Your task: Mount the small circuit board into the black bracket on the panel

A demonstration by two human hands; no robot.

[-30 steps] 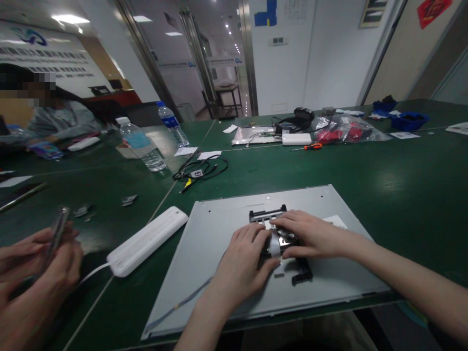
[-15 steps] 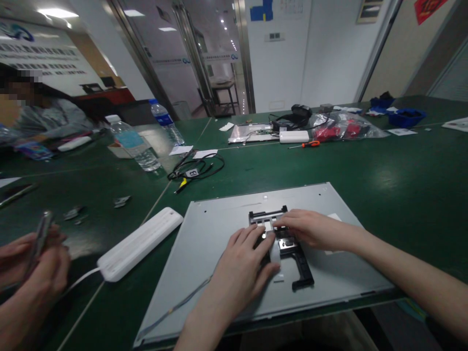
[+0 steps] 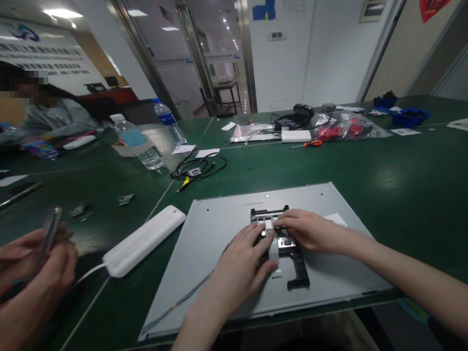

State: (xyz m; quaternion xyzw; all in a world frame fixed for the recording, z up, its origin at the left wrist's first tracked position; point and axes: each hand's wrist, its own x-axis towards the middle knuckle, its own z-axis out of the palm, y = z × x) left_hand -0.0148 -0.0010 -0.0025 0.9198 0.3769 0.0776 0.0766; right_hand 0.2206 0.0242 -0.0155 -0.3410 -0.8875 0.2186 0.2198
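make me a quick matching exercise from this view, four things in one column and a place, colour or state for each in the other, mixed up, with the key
Things
1. black frame
2. power strip
3. screwdriver
4. cable

Descriptions
A. orange-handled
B. loosely coiled, with a white tag
C. on the grey panel, with the left hand and right hand over part of it
D. white, lying left of the panel

Pairs
1-C
2-D
3-A
4-B
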